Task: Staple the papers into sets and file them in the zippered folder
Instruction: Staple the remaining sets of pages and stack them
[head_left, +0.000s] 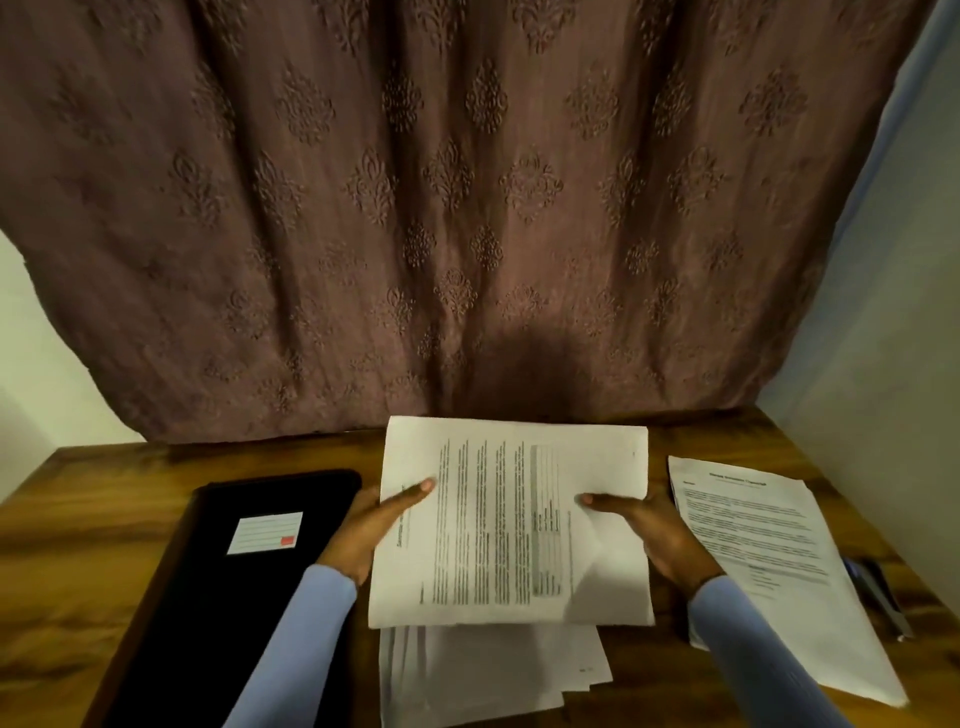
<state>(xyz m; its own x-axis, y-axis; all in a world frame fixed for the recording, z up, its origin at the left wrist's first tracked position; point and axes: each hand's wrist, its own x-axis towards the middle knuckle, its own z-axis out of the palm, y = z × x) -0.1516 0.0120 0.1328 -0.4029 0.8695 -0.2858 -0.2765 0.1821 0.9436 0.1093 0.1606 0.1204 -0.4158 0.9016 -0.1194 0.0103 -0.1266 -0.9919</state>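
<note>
Holding a sheaf of printed pages (511, 525) between left hand (363, 525) and right hand (660, 540), thumbs pinching its side edges. Below the grip, loose sheets (488, 675) unsorted; right of it a separate set (769, 561) beside what looks like the stapler (878, 592); left, zippered folder (228, 597) closed, so filing not yet begun.

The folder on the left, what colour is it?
Black, with a small white label on the folder, seen in the head view.

A home desk corner: wooden table (78, 519) against a patterned mauve curtain (467, 208) and plain walls (883, 312).
</note>
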